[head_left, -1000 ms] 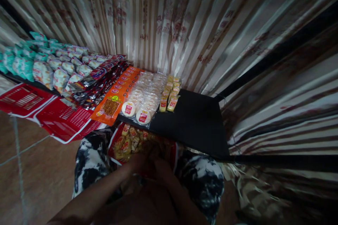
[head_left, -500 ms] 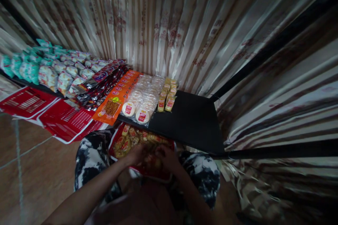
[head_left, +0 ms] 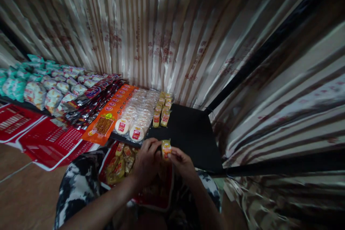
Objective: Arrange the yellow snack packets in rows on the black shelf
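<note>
A small yellow snack packet (head_left: 166, 148) with a red label is held between both hands above my lap. My left hand (head_left: 147, 162) curls round its left side, and my right hand (head_left: 182, 163) pinches its right side. Under the hands a red bag (head_left: 126, 172) full of the same yellow packets rests on my patterned trousers (head_left: 78, 187). Just ahead lies a black shelf (head_left: 191, 136), with two short rows of yellow packets (head_left: 161, 109) laid on it.
Left of the yellow rows the shelf carries round white cakes (head_left: 134, 115), orange packs (head_left: 109, 118), dark foil packs (head_left: 91, 97) and green and white bags (head_left: 32, 82). Red sheets (head_left: 45, 136) hang below. Striped curtain (head_left: 161, 25) backs the shelf.
Both hands have come up out of the red bag with one yellow packet and now hold it at the shelf's front edge. The view has tilted down a little.
</note>
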Tool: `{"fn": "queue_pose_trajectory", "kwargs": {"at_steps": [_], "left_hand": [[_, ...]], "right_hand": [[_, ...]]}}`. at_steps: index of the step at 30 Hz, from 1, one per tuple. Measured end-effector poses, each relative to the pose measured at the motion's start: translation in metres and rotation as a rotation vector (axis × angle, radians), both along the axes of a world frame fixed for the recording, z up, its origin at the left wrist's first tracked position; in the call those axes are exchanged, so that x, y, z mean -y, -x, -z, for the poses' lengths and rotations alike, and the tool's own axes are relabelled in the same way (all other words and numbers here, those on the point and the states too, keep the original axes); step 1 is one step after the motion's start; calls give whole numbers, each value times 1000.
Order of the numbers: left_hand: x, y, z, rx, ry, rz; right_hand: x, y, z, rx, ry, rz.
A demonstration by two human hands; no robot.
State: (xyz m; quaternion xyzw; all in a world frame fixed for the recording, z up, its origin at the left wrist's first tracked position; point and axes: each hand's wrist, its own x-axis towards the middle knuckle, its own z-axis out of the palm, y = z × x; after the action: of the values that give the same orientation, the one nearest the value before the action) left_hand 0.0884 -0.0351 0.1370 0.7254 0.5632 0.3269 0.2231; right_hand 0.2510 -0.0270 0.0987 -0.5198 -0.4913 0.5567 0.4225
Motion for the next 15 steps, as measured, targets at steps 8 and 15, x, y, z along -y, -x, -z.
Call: {"fn": "queue_pose_trajectory", "kwargs": {"at_steps": [8,15], "left_hand": [[-37,-37,20,-17,117,66],[-97,-93,3,219,293,62]], "right_hand": [[-68,-3,0,-71,-5,393],[-133,-37,15,170,-129,582]]}}
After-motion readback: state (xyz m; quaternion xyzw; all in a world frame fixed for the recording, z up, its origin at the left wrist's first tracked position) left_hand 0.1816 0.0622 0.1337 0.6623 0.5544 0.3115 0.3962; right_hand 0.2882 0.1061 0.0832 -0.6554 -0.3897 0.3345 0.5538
